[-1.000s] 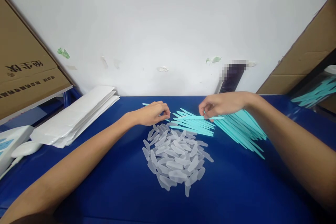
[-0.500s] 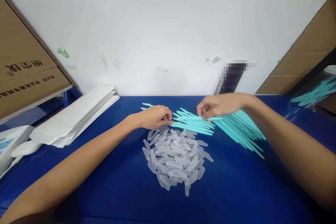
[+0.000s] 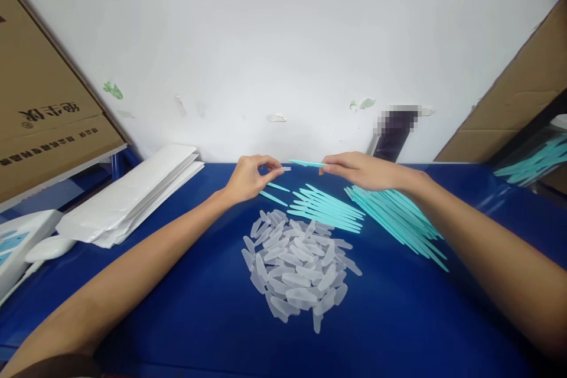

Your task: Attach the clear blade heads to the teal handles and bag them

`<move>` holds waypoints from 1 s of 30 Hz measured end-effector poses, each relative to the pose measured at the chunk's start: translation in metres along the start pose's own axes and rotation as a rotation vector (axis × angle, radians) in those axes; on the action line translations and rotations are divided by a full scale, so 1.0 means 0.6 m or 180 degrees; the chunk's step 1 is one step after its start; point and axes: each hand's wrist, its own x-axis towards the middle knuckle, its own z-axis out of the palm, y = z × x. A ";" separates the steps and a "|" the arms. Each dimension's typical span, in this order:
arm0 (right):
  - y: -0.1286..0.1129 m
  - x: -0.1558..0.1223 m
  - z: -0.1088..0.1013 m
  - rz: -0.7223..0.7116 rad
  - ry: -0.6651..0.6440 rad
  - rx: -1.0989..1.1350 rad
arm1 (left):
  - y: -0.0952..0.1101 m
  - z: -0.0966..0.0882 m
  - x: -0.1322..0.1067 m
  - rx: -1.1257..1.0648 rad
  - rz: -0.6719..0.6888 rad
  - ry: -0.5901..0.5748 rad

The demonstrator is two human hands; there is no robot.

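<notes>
Between the thumb and fingertips of my left hand (image 3: 248,179) is a small translucent plastic cap (image 3: 287,169). My right hand (image 3: 367,170) pinches a turquoise eyebrow razor (image 3: 305,163) by its handle, and its other end points left at the cap. A small gap shows between the two. Below the hands lies a heap of translucent caps (image 3: 296,271). Just behind the heap, a fanned row of turquoise razors (image 3: 325,208) rests on the table. More razors (image 3: 396,218) are piled under my right wrist. A few single razors (image 3: 278,187) lie beside my left hand.
On the left are a stack of flat white packets (image 3: 133,195), a white device (image 3: 26,236) and a cardboard box (image 3: 53,88). A dark upright object (image 3: 392,139) leans against the wall. At far right, a clear container (image 3: 540,156) holds turquoise sticks.
Both hands have risen away from the table toward the wall. The left has lifted off the cap heap's far edge with a cap; the right has lifted the razor from above the row.
</notes>
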 end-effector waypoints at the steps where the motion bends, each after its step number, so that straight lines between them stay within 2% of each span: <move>1: -0.002 0.000 0.001 -0.0004 0.0003 -0.0015 | 0.002 -0.002 0.001 -0.0088 -0.0026 0.0002; 7: -0.013 0.000 0.005 -0.0107 0.0025 -0.0079 | 0.006 -0.011 0.006 -0.0342 -0.0118 0.0059; 16: -0.032 -0.003 -0.001 -0.0003 0.0072 -0.0203 | 0.007 -0.006 0.005 -0.0427 -0.0163 0.0033; 24: -0.012 -0.004 -0.007 -0.0008 0.0005 -0.0177 | 0.000 -0.009 0.007 -0.0496 -0.0219 0.0027; 30: -0.024 0.005 0.013 -0.0177 0.0040 -0.0178 | 0.013 0.008 -0.001 -0.0460 -0.0241 0.0015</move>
